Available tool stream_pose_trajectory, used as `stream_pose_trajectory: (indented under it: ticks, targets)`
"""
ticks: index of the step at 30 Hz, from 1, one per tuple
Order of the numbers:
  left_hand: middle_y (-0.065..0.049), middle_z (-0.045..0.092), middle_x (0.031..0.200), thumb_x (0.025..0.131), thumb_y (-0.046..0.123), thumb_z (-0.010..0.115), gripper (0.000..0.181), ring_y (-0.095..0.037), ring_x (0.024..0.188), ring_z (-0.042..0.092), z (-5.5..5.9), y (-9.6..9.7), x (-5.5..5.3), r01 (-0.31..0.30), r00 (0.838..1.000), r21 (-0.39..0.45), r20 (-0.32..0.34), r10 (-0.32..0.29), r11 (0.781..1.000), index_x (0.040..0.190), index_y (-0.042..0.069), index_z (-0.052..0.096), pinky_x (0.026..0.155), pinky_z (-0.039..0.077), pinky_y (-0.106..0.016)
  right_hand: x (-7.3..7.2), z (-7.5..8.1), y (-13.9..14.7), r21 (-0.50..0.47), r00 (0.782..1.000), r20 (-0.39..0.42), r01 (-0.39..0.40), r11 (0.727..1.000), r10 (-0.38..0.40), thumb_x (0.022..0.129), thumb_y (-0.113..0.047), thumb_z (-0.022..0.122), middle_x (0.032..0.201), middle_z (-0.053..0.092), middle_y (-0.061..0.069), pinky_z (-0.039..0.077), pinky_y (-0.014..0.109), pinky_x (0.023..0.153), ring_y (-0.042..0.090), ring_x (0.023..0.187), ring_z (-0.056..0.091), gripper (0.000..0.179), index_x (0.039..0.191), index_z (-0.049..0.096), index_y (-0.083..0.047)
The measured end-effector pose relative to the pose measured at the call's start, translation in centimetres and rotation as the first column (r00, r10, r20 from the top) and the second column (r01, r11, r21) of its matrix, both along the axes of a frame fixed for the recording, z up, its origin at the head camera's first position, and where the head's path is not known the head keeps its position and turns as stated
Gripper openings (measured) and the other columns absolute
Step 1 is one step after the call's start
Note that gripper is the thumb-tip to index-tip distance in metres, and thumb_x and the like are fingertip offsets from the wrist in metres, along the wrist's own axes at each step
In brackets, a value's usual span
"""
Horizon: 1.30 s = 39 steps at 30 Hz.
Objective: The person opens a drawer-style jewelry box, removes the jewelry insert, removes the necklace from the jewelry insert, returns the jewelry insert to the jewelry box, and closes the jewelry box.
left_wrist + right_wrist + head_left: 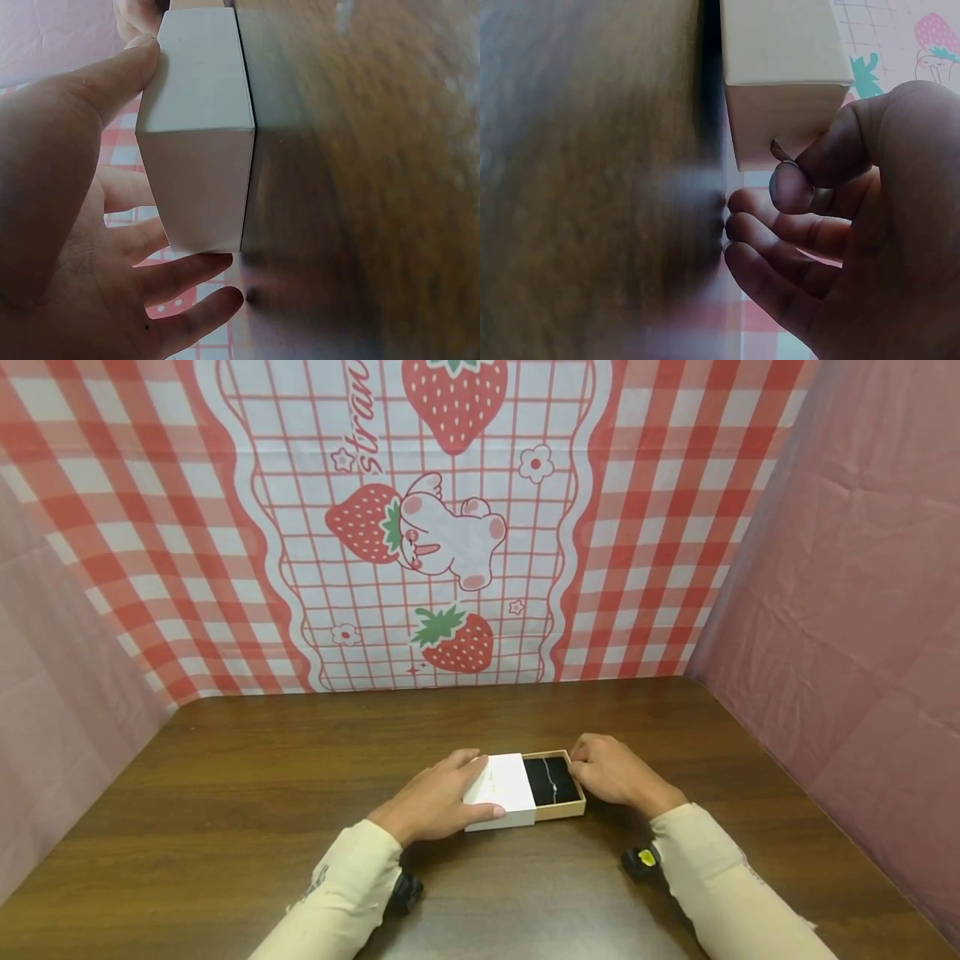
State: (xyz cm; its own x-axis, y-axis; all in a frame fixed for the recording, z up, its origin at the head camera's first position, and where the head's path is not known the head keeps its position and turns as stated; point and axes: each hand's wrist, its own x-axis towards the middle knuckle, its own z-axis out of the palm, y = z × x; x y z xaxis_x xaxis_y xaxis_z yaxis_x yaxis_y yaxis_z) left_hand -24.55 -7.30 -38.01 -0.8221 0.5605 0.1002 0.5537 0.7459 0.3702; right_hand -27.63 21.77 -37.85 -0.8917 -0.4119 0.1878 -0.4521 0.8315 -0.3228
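Observation:
A white sleeve (506,785) of a small jewelry box lies on the table. Its tan drawer (564,811) sticks partly out to the right, lined with a black pad (557,787). A thin silver bracelet (551,779) lies across the pad. My left hand (438,797) grips the sleeve, thumb on the near side and fingers reaching the far side. At the drawer's right end, my right hand (611,770) pinches a short ribbon pull tab (781,152) between thumb and index finger. Its other fingers (761,229) are bent, their tips near the tabletop.
The brown wooden table (300,752) extends around the box. Behind it hangs a red-and-white checked cloth (645,518) with strawberry prints, and pink cloth (847,577) walls the right side. A dark wrist device (640,862) hangs under the right sleeve cuff.

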Motion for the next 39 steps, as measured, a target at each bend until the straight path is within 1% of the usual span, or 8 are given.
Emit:
stream_pose_trajectory:
  ticks: [4,10,16,20,24,28,32,39]
  targets:
    - [-0.014,0.037,0.156,0.091,0.062,0.061,0.087,-0.032,0.139,0.042,0.0,0.1,0.0,-0.002,1.0,0.0,0.008,0.002,1.0,0.153,0.005,0.039,0.108,0.038,-0.048,0.0,0.0,0.2,-0.006,1.0,0.014,-0.002,1.0,0.002,0.09,-0.013,0.058,0.096,0.065,0.007,0.05,0.049,0.087,0.03,0.093,0.064,0.021,0.083,0.076,-0.005]
    - [-0.014,0.037,0.156,0.091,0.062,0.061,0.087,-0.032,0.139,0.042,0.1,0.2,-0.1,-0.002,1.0,0.001,0.012,0.002,1.0,0.153,0.006,0.039,0.109,0.038,-0.048,-0.1,0.0,0.7,-0.074,0.998,0.066,0.014,0.997,-0.009,0.089,-0.012,0.058,0.096,0.065,0.006,0.05,0.046,0.084,0.026,0.091,0.063,0.02,0.083,0.076,-0.006]
    - [-0.014,0.038,0.156,0.091,0.061,0.062,0.086,-0.032,0.138,0.043,0.0,0.1,-0.1,0.002,1.0,0.003,0.007,-0.002,1.0,0.153,0.006,0.04,0.108,0.039,-0.049,-0.3,-0.1,1.2,-0.113,0.995,0.104,0.006,0.994,0.005,0.089,-0.012,0.057,0.093,0.063,0.003,0.049,0.04,0.08,0.02,0.088,0.061,0.023,0.072,0.072,-0.011]
    - [-0.014,0.038,0.156,0.091,0.061,0.062,0.086,-0.032,0.138,0.043,-0.1,0.1,-0.1,0.002,1.0,0.007,0.007,-0.002,1.0,0.153,0.005,0.04,0.108,0.039,-0.048,-0.5,-0.3,1.5,-0.127,0.994,0.102,-0.028,0.992,0.041,0.09,-0.011,0.056,0.092,0.062,0.001,0.049,0.04,0.081,0.019,0.089,0.06,0.027,0.064,0.066,-0.013]
    - [-0.014,0.038,0.156,0.091,0.061,0.062,0.086,-0.032,0.138,0.043,-0.1,0.1,-0.1,-0.001,1.0,0.009,0.012,0.0,1.0,0.152,0.006,0.041,0.108,0.038,-0.048,-0.6,-0.5,2.0,-0.143,0.989,0.125,-0.058,0.988,0.076,0.089,-0.009,0.056,0.091,0.062,0.0,0.048,0.039,0.082,0.018,0.09,0.059,0.03,0.061,0.063,-0.014]
    - [-0.012,0.038,0.156,0.091,0.061,0.062,0.086,-0.031,0.138,0.043,-0.1,0.1,-0.2,-0.004,1.0,0.006,0.02,0.003,1.0,0.153,0.006,0.04,0.108,0.038,-0.048,-0.8,-0.6,2.4,-0.144,0.984,0.157,-0.066,0.987,0.089,0.087,-0.008,0.055,0.091,0.061,-0.001,0.048,0.037,0.08,0.016,0.089,0.058,0.028,0.062,0.063,-0.014]
    - [-0.011,0.037,0.157,0.09,0.061,0.062,0.086,-0.03,0.139,0.042,-0.1,0.1,-0.1,-0.009,1.0,0.002,0.027,0.009,1.0,0.154,0.007,0.039,0.109,0.037,-0.047,-0.8,-0.5,2.5,-0.134,0.982,0.162,-0.071,0.988,0.092,0.086,-0.01,0.056,0.09,0.061,-0.002,0.047,0.036,0.079,0.015,0.088,0.057,0.026,0.062,0.064,-0.015]
    - [-0.011,0.037,0.157,0.091,0.061,0.062,0.087,-0.029,0.139,0.041,0.0,0.1,-0.1,-0.012,0.999,-0.003,0.035,0.012,1.0,0.154,0.007,0.038,0.109,0.037,-0.047,-0.8,-0.4,2.6,-0.118,0.985,0.166,-0.034,0.992,0.054,0.089,-0.011,0.056,0.087,0.061,-0.002,0.047,0.036,0.077,0.015,0.084,0.056,0.03,0.061,0.066,-0.014]
